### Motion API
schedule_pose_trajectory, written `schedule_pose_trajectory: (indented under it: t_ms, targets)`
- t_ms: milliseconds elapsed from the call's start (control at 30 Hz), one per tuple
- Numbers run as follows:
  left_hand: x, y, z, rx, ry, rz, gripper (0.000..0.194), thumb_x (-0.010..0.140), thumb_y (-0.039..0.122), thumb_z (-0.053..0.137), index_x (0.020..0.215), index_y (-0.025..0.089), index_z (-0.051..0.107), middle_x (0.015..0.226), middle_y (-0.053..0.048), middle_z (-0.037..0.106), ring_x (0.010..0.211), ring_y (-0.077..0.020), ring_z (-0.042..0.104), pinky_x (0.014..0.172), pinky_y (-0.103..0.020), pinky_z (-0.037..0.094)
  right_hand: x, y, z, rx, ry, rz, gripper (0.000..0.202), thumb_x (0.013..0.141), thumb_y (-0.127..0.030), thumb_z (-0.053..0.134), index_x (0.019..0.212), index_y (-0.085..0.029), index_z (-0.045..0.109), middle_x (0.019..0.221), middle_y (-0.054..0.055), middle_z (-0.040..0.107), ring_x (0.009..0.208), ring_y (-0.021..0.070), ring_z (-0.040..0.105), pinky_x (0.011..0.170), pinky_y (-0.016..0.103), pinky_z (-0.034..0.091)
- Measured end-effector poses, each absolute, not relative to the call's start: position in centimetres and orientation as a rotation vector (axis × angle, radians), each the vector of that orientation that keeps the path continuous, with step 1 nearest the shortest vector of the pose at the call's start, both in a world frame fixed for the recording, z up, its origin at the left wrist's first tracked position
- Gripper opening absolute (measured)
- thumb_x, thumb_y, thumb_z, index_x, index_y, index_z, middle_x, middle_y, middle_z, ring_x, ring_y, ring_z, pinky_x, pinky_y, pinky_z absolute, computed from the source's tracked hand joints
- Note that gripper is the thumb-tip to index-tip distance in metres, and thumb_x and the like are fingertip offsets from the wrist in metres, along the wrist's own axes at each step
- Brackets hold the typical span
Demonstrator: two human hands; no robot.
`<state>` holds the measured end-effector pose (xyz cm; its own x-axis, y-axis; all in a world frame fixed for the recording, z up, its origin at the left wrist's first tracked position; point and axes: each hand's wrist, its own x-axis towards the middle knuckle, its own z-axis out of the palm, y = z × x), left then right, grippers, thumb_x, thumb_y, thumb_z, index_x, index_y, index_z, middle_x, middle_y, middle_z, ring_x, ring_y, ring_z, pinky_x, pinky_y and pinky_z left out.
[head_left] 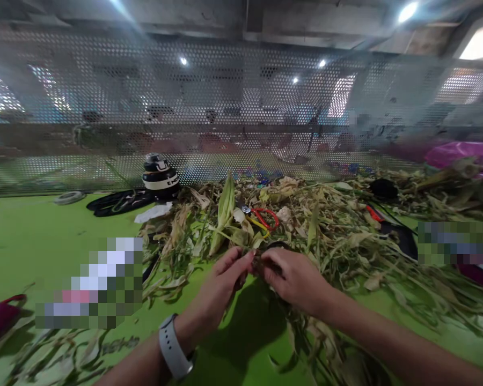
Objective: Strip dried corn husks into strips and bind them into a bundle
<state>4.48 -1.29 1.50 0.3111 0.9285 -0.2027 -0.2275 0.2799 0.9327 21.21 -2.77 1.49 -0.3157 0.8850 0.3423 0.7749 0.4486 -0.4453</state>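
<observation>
My left hand (229,276), with a white watch (173,346) on its wrist, is closed in a pinch at the middle of the view. Close against it, my right hand (292,276) has its fingers curled and pinched too. Something small and dark lies between the fingertips, too hidden to name. Just beyond the hands is a heap of dried, pale-green husk-like leaves (338,241). On the heap rest scissors with red and yellow handles (268,219) and a long green husk (225,209). More strips hang below my right hand.
A black and white bottle (160,177) stands at the back left of the green table (20,225), beside a coiled black cord (118,202). Behind runs a perforated metal screen (225,96). Pink plastic (462,158) sits at the far right. Two patches are blurred out.
</observation>
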Motion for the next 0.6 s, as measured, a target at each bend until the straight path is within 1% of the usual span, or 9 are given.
schedule_pose_trajectory:
  t_ms: [100, 233, 333, 400, 433, 500, 600]
  targets:
    - [4.4, -1.0, 1.4, 1.167, 0.916, 0.904, 0.021, 0.072, 0.036, 0.066, 0.074, 0.016, 0.06, 0.059, 0.005, 0.049, 0.05, -0.0062, 0.035, 0.048, -0.017, 0.029, 21.1, -2.6, 1.1, -1.326, -2.212, 0.419, 0.022, 0.089, -0.029, 0.043, 0.079, -0.018, 0.059, 0.073, 0.002, 0.06, 0.066, 0.0124, 0.052, 0.061, 0.022, 0.036]
    - [4.2, -0.4, 1.1, 1.243, 0.961, 0.885, 0.023, 0.075, 0.037, 0.063, 0.074, 0.014, 0.062, 0.059, 0.004, 0.049, 0.05, -0.0068, 0.032, 0.047, -0.019, 0.025, 20.7, -2.8, 1.6, -1.301, -2.23, 0.639, 0.018, 0.085, -0.025, 0.05, 0.07, -0.017, 0.057, 0.058, -0.003, 0.054, 0.055, 0.0095, 0.047, 0.054, 0.02, 0.031]
    - [4.1, -0.3, 1.0, 1.248, 0.962, 0.889, 0.025, 0.075, 0.039, 0.062, 0.075, 0.015, 0.061, 0.062, 0.003, 0.051, 0.051, -0.0071, 0.033, 0.047, -0.019, 0.025, 20.7, -2.9, 2.2, -1.303, -2.221, 0.766, 0.018, 0.083, -0.024, 0.053, 0.067, -0.016, 0.057, 0.056, -0.004, 0.053, 0.052, 0.0084, 0.045, 0.052, 0.02, 0.03]
    - [4.0, -0.2, 1.0, 1.247, 0.951, 0.877, 0.025, 0.074, 0.04, 0.062, 0.074, 0.015, 0.059, 0.062, 0.004, 0.05, 0.051, -0.0072, 0.033, 0.048, -0.019, 0.025, 21.0, -3.0, 2.7, -1.304, -2.191, 0.822, 0.019, 0.082, -0.025, 0.053, 0.066, -0.016, 0.057, 0.054, -0.004, 0.052, 0.05, 0.0079, 0.042, 0.049, 0.019, 0.03]
    - [3.9, -0.2, 1.0, 1.251, 0.937, 0.856, 0.025, 0.074, 0.04, 0.063, 0.073, 0.015, 0.058, 0.06, 0.004, 0.048, 0.051, -0.0072, 0.032, 0.048, -0.019, 0.025, 21.2, -3.0, 3.0, -1.307, -2.148, 0.815, 0.02, 0.082, -0.026, 0.052, 0.066, -0.016, 0.058, 0.054, -0.004, 0.051, 0.049, 0.008, 0.041, 0.048, 0.019, 0.029]
    - [3.9, -0.3, 1.0, 1.257, 0.904, 0.819, 0.026, 0.074, 0.041, 0.062, 0.07, 0.016, 0.056, 0.057, 0.005, 0.043, 0.051, -0.0071, 0.032, 0.047, -0.019, 0.024, 21.6, -3.0, 3.5, -1.308, -2.009, 0.676, 0.019, 0.084, -0.029, 0.049, 0.073, -0.017, 0.059, 0.059, -0.002, 0.053, 0.05, 0.0086, 0.04, 0.047, 0.02, 0.03]
    - [3.9, -0.4, 1.0, 1.29, 0.89, 0.755, 0.03, 0.074, 0.043, 0.061, 0.065, 0.016, 0.053, 0.054, 0.006, 0.04, 0.05, -0.007, 0.03, 0.047, -0.02, 0.023, 22.0, -2.8, 3.8, -1.292, -1.878, 0.455, 0.023, 0.086, -0.034, 0.047, 0.098, -0.019, 0.06, 0.085, 0.003, 0.06, 0.054, 0.0094, 0.043, 0.053, 0.022, 0.035]
